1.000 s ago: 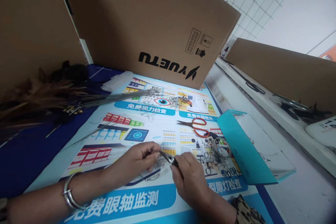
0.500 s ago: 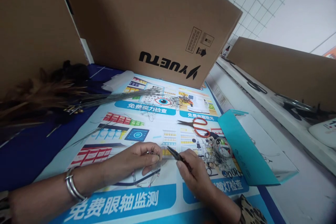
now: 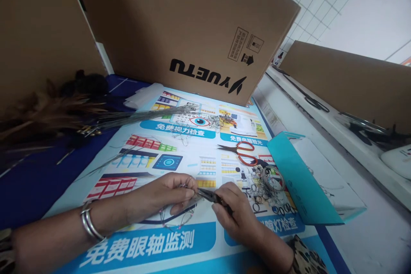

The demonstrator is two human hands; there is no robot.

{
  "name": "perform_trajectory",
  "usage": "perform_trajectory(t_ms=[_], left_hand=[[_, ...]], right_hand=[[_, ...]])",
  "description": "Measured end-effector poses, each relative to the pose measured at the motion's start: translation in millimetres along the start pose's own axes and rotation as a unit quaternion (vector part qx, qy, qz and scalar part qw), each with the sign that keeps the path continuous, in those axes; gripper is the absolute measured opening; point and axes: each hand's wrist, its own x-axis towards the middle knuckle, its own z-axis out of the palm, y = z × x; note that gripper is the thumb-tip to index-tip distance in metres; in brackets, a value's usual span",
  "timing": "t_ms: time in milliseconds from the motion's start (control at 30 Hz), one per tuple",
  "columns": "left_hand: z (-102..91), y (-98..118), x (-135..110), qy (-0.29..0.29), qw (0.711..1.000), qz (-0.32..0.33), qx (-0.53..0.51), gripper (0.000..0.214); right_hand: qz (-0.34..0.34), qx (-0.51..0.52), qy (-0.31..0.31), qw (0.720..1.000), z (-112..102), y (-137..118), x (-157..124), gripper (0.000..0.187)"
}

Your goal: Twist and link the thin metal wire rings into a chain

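My left hand is closed in a pinch on a thin beaded wire loop, which hangs below the fingers with small pink beads on it. My right hand is wrapped round dark pliers. The pliers' jaws point left and reach my left fingertips; whether they grip the wire is too small to tell. Beyond the hands lie red-handled scissors. Right of my right hand is a tangled heap of wire pieces and small rings.
A large cardboard box stands at the back. On the right an open teal box leans beside a white ledge. A bundle of thin wires and brown feathers lie at the left. Printed sheeting covers the table.
The pliers in my right hand have moved left and down, so their tip is now at my left fingertips. The beaded loop has shifted slightly in my left hand.
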Motion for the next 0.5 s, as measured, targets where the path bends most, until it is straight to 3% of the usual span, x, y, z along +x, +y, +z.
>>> perform_trajectory(t_ms=[500], left_hand=[[0.0, -3.9, 2.1, 0.002, 0.996, -0.017, -0.087, 0.02]], right_hand=[[-0.065, -0.11, 0.011, 0.992, -2.0, 2.4, 0.2, 0.02]])
